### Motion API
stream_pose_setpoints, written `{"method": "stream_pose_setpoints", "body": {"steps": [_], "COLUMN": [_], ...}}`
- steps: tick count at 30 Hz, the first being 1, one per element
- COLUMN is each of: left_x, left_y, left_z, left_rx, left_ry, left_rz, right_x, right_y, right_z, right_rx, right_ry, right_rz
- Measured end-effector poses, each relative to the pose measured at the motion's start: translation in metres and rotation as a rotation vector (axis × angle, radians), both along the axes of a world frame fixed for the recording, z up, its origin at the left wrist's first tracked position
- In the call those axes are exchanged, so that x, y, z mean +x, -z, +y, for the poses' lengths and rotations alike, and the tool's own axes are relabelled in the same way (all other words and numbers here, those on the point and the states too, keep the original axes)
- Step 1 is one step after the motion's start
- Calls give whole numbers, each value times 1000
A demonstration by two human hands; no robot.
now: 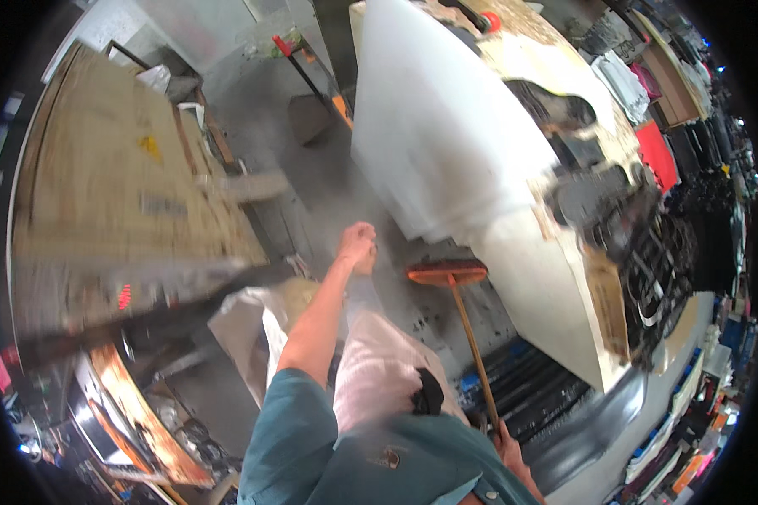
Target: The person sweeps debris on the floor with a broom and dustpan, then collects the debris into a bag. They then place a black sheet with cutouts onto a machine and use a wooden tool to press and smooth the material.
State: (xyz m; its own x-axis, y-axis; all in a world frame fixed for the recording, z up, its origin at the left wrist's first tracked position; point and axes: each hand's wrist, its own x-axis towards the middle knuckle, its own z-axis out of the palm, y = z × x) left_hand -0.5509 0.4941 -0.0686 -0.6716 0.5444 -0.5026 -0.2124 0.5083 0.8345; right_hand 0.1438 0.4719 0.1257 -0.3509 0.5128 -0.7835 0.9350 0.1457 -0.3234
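Observation:
A push broom with an orange-red head point(448, 271) and dark bristles is in my right hand point(509, 450), low in the view. Its wooden handle point(473, 345) slants up from my grip to the head, which is by the grey floor. My left hand point(358, 242) is stretched forward over the floor with its fingers curled in, and I see nothing in them. The nearest thing to that hand is a large white sheet-covered panel or block point(442, 135) ahead on the right.
A tall plywood crate point(135, 177) stands on the left. On the right a wooden bench point(526, 50) carries shoes point(594, 198) and dark straps. Black rolls point(531, 396) lie on the floor beside the broom. A dustpan-like dark object point(309, 118) sits ahead. Shelves crowd the far right.

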Motion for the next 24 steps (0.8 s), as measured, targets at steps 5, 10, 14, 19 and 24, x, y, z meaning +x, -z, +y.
{"method": "stream_pose_setpoints", "body": {"steps": [5, 10, 14, 19, 24], "left_x": [-223, -434, -558, -641, -650], "left_y": [48, 73, 49, 8, -7], "left_z": [134, 205, 221, 242, 264], "left_rx": [-47, -168, -124, -42, 57], "left_ry": [-198, -242, -448, -463, -283], "left_rz": [250, 502, 565, 550, 572], "right_x": [-70, -162, -223, -264, -276], "right_y": [-18, -3, 3, 12, 8], "right_z": [15, 34, 53, 73, 79], "right_rx": [1, -103, -147, -177, -198], "right_ry": [21, 191, 246, 274, 285], "right_rz": [-52, -322, -446, -538, -589]}}
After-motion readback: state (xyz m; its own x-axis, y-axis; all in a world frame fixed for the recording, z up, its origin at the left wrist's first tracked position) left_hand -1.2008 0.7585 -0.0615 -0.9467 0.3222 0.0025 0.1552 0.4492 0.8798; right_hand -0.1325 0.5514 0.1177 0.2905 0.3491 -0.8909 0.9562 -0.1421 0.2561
